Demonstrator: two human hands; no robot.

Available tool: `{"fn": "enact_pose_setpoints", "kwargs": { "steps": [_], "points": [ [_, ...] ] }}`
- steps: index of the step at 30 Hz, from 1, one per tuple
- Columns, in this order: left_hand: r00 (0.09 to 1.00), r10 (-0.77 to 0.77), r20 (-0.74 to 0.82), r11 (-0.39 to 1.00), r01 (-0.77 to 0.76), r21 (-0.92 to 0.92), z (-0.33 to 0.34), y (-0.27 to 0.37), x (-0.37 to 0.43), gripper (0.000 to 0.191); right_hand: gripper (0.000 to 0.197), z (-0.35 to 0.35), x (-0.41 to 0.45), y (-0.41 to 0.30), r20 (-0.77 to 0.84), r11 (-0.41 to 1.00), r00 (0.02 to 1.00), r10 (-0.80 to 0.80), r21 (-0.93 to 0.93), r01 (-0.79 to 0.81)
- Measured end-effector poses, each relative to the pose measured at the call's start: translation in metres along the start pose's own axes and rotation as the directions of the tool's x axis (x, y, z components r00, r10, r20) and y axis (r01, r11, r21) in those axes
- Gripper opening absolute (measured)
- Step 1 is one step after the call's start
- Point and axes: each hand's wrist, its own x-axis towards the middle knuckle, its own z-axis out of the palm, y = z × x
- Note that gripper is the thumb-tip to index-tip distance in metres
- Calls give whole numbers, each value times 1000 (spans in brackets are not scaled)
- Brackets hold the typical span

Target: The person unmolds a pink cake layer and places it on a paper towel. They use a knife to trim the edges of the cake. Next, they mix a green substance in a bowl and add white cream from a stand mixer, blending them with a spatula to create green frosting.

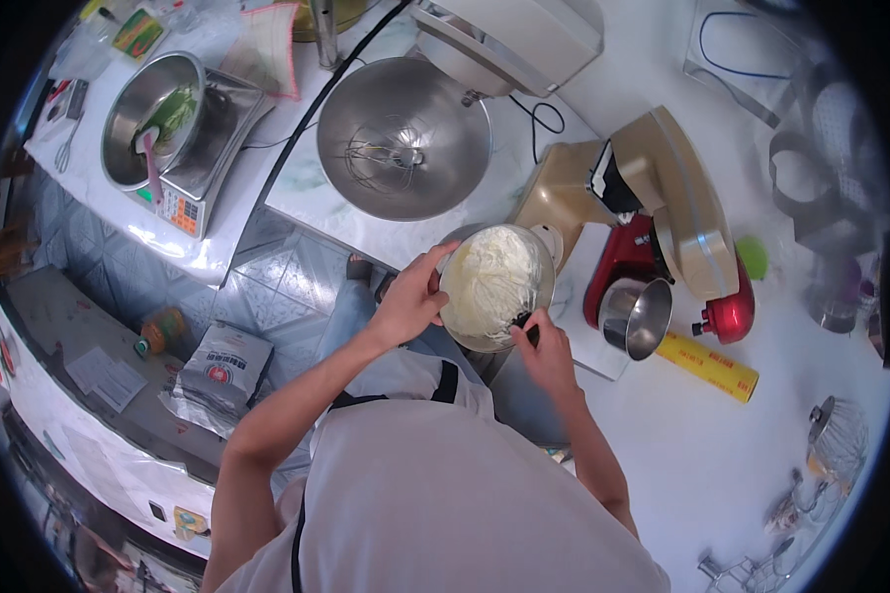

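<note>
A metal mixing bowl (549,256) of whipped, pale cream-like mixture (500,270) is tilted up in front of my body. My left hand (413,296) grips its left rim, with the thumb at the side. At the lower right rim, my right hand (547,352) holds a black-handled tool (526,326) whose working end is in the mixture; its exact kind is hidden. Just behind the bowl stands a gold stand mixer (564,181). A large steel bowl (356,185) with a wire whisk (382,159) inside sits further back on the marble-patterned worktop.
At the right are a red stand mixer (615,256) with a steel bowl (649,319), and a yellow roll box (712,367). A digital scale (226,159) carries a bowl (115,148) with a pink-handled spatula (152,167). A silver bag (222,374) lies at lower left.
</note>
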Motion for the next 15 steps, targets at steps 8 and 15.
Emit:
{"fn": "enact_pose_setpoints", "kwargs": {
  "steps": [8, 15],
  "points": [
    [1000, -10, -10, 999, 10, -41, 4, 0, 1, 83, 27, -7, 1, -3, 47, 1000, 999, 22, 11, -23],
    [999, -14, -35, 1000, 13, -19, 4, 6, 1, 83, 30, -16, 5, -8, 110, 998, 994, 29, 59, -35]
  ]
}}
